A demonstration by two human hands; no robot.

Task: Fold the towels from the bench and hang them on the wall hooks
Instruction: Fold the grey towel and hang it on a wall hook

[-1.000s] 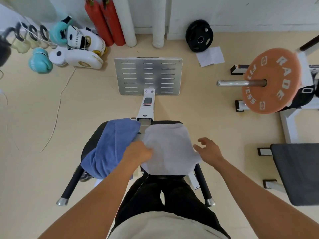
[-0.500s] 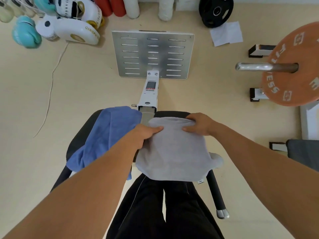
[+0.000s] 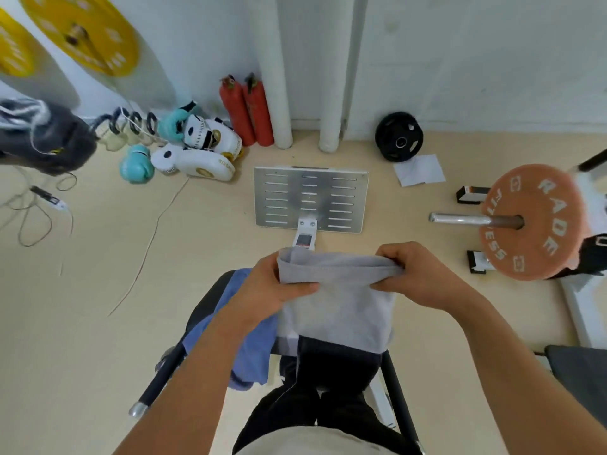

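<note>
- Grey terry cloth fills the middle of my view: the grey towel (image 3: 338, 300) hangs in the air between my two hands, its top hem stretched level and its lower edge draping down over my dark trousers (image 3: 328, 372).
- My left hand (image 3: 272, 284) pinches the towel's left top corner, thumb laid across the front of the cloth and fingers curled behind it.
- My right hand (image 3: 414, 274) grips the right top corner, the fabric bunched inside closed fingers.
- A blue towel (image 3: 243, 349) lies crumpled on the black bench (image 3: 210, 300) just below my left forearm, one end spilling over the seat's edge.
- Beyond the bench, a slotted metal footplate (image 3: 310, 198) sits flat on the beige floor (image 3: 131, 290).
- To the right, an orange weight plate (image 3: 538, 221) rides on a steel bar, well apart from the towel.
- Along the white wall (image 3: 460, 60) stand two red extinguishers (image 3: 246, 113), two white pipes, and a black weight plate (image 3: 399, 141) leaning at the skirting.
- Teal and white boxing gloves (image 3: 193, 149) are heaped at the left, near a thin cable trailing across the floor.
- Yellow plates (image 3: 88, 31) show at the top left, blurred.
- I cannot see any wall hooks from this angle.
</note>
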